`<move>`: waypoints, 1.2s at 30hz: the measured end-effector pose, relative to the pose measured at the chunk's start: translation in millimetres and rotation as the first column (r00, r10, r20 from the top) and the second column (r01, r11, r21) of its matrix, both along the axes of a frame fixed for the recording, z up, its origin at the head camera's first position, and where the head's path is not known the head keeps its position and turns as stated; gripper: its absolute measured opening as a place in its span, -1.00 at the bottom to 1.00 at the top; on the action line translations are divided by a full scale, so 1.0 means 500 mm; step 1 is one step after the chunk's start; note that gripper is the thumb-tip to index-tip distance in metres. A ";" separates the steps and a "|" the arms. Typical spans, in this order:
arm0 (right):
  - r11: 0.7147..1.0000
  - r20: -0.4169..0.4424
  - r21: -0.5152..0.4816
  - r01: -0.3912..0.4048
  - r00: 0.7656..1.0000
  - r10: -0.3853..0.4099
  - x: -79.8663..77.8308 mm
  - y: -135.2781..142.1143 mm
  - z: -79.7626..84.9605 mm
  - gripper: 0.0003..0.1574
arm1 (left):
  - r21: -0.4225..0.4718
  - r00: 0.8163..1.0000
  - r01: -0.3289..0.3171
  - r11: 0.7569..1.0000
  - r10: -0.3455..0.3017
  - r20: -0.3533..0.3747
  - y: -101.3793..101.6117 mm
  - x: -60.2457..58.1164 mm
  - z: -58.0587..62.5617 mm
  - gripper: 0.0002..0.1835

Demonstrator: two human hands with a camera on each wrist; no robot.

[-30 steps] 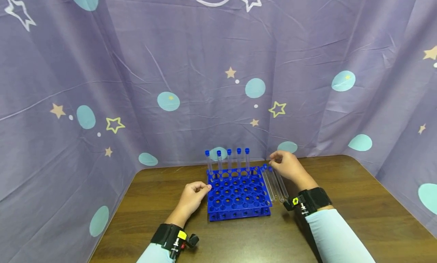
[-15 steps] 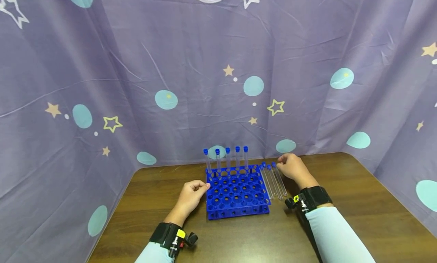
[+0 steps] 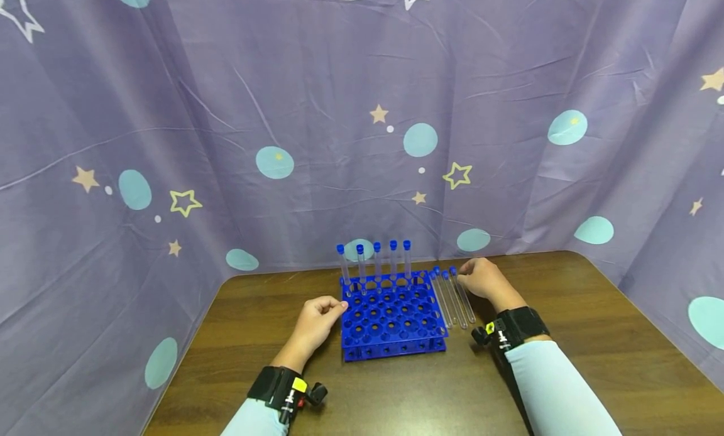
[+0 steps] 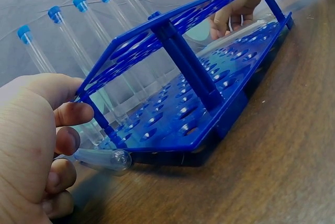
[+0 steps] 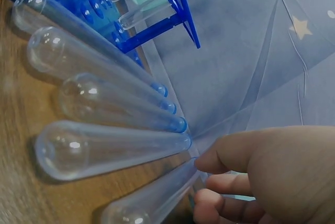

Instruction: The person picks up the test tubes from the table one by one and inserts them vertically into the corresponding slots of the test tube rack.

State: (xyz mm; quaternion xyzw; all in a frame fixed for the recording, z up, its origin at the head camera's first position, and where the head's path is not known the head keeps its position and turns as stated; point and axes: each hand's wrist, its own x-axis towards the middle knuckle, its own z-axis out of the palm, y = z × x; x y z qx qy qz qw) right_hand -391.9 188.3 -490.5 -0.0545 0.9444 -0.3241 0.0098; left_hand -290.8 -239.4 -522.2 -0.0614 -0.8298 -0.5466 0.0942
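Observation:
A blue test tube rack (image 3: pixel 390 345) stands on the table. Along its far row several clear test tubes with blue caps (image 4: pixel 80 3) stand upright. My left hand (image 3: pixel 317 323) pinches the rack's near-left upper edge between thumb and forefinger. Beneath those fingers a clear rounded tube end (image 4: pixel 121 159) shows. Right of the rack, more capped test tubes (image 5: pixel 115 145) lie side by side, caps toward the curtain. At their far end my right hand (image 3: pixel 482 277) has thumb and curled fingers round the cap end of the outermost test tube (image 5: pixel 157 195); the cap itself is hidden.
The wooden table (image 3: pixel 418 398) is backed and flanked by a purple curtain (image 3: pixel 317 97) with stars and dots. Its far edge lies just behind the rack and the tube ends. Both wrists wear black straps with small cameras.
The right hand has come down and slightly right from above the lying tubes to the outermost one's cap end. The left hand stays at the rack's edge; the head view has shifted slightly.

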 end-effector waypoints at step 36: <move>0.999 -0.017 0.030 0.018 1.000 -0.018 0.003 -0.008 -0.001 -0.44 | 0.007 1.000 -0.004 1.000 0.004 -0.002 0.004 0.002 0.001 -0.77</move>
